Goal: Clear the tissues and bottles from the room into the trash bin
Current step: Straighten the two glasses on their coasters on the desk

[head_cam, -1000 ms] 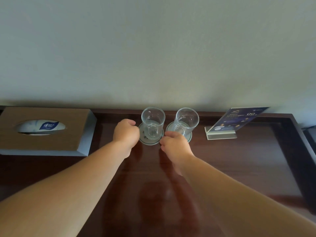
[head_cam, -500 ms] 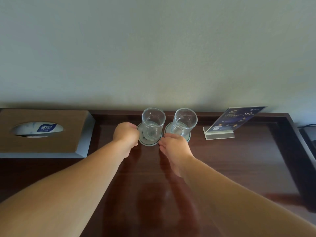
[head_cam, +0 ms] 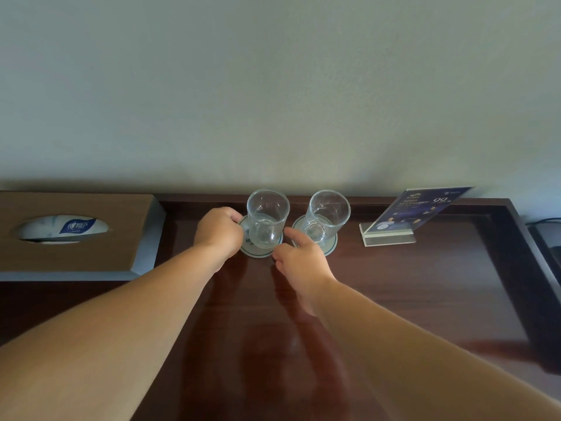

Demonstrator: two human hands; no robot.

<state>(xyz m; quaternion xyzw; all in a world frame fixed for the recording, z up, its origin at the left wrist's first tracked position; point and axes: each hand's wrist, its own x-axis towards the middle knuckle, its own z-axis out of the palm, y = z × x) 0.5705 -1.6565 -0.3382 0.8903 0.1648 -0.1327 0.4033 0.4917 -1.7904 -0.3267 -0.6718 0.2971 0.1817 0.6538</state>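
Left hand (head_cam: pixel 218 230) curls on the left coaster (head_cam: pixel 258 253), seemingly pinching its rim; right hand (head_cam: pixel 299 259) lies loose, forefinger touching the right coaster (head_cam: pixel 330 249). Tissues (head_cam: pixel 63 227) sit boxed at 9 o'clock, likely light and soft, best pinched at the exposed sheet.

the left hand (head_cam: pixel 218 230) hides its own fingertips beside the left glass (head_cam: pixel 267 220), so whether they pinch its handle or the left coaster (head_cam: pixel 260 253) cannot be told; the right hand (head_cam: pixel 303 259) covers the near rim of the right coaster (head_cam: pixel 331 245); the tissue box (head_cam: pixel 76 262) is cut by the left edge; a dark object (head_cam: pixel 546 238) is cut by the right edge; the print on the sign card (head_cam: pixel 422 208) is too small to read
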